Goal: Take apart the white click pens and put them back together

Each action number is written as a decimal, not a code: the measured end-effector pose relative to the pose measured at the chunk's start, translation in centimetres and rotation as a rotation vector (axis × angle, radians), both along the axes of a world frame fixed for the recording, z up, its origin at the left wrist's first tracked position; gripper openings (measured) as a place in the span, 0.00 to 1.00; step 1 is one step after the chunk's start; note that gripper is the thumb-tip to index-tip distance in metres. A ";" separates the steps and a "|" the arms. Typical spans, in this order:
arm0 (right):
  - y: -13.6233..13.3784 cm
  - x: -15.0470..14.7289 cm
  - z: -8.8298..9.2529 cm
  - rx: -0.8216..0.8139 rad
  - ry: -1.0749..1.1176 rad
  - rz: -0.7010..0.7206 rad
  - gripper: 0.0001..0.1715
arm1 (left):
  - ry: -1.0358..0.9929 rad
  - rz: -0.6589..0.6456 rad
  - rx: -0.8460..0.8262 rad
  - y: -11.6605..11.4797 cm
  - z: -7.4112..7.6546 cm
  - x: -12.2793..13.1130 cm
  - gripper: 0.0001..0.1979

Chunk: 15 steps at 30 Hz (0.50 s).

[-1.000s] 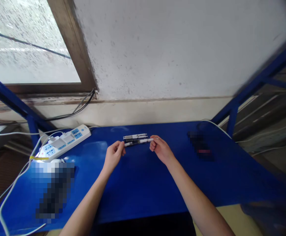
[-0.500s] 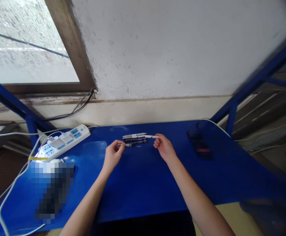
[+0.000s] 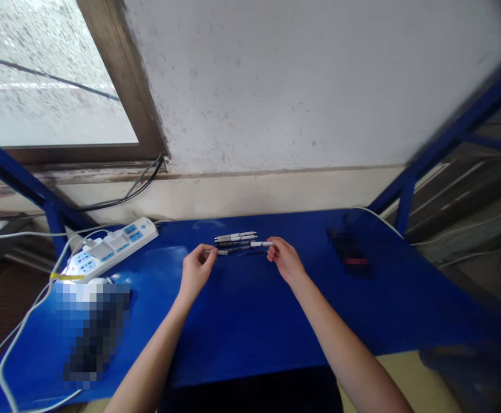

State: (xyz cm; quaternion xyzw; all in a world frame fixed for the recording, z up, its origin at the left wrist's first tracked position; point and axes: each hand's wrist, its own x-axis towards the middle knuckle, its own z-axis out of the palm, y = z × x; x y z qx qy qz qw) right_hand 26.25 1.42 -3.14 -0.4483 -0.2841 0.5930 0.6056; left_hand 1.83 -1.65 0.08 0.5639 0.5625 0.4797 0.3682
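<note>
My left hand (image 3: 197, 268) pinches a slim pen part (image 3: 222, 252) between thumb and fingertips, its tip pointing right. The fingers of my right hand (image 3: 286, 261) close on the end of a short white pen barrel (image 3: 259, 244), which points left toward the other piece. The two pieces are apart, with a gap between them. Just behind them, several white and grey pens (image 3: 235, 237) lie side by side on the blue table (image 3: 241, 321). Thin dark shapes show in the gap, too small to make out.
A white power strip (image 3: 115, 244) with plugs and cables lies at the left. In front of it is a blurred-out dark object (image 3: 93, 338). Dark items (image 3: 351, 255) lie at the right. Blue frame posts (image 3: 399, 201) flank the table, and a wall (image 3: 276, 86) rises behind.
My right hand has moved slightly left and down, bringing the white barrel closer to the piece in my left hand. The left hand has barely shifted.
</note>
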 end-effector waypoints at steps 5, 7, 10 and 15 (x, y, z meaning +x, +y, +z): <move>-0.1 0.0 0.2 0.001 -0.001 0.003 0.11 | -0.222 -0.053 -0.068 0.3 -0.3 0.1 0.15; -0.1 -0.1 0.4 -0.004 -0.005 0.022 0.12 | -0.334 -0.073 -0.103 0.4 -0.4 0.2 0.16; -0.3 -0.1 0.6 -0.011 -0.003 0.091 0.14 | -0.453 -0.099 -0.174 0.4 -0.4 0.3 0.17; -0.5 -0.3 0.9 -0.003 0.048 0.231 0.17 | -0.605 -0.121 -0.266 0.3 -0.3 0.3 0.18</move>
